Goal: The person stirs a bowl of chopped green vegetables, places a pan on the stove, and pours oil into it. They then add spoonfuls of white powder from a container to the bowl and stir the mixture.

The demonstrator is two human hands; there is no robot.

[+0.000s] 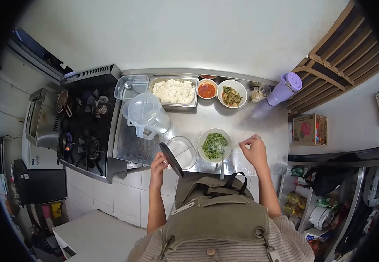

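My left hand (159,165) grips a dark round lid (171,160), tilted on edge beside a clear container (192,162) of white powder with a thin utensil lying in it. To the right stands a white bowl (201,156) of chopped greens (214,144), with white powder scattered over the top. A spoon (222,169) leans in this bowl, its handle toward me. My right hand (254,150) hovers right of the bowl, fingers drawn together in a pinch. Whatever lies between those fingertips, if anything, is too small to make out.
A translucent pitcher (148,111), a clear tub (121,89), a metal tray (176,104) of crumbly white food, a bowl of red sauce (207,89), a bowl of cooked vegetables (231,96) and a purple bottle (281,89) line the counter. A burner flame (68,146) is lit on the left stove.
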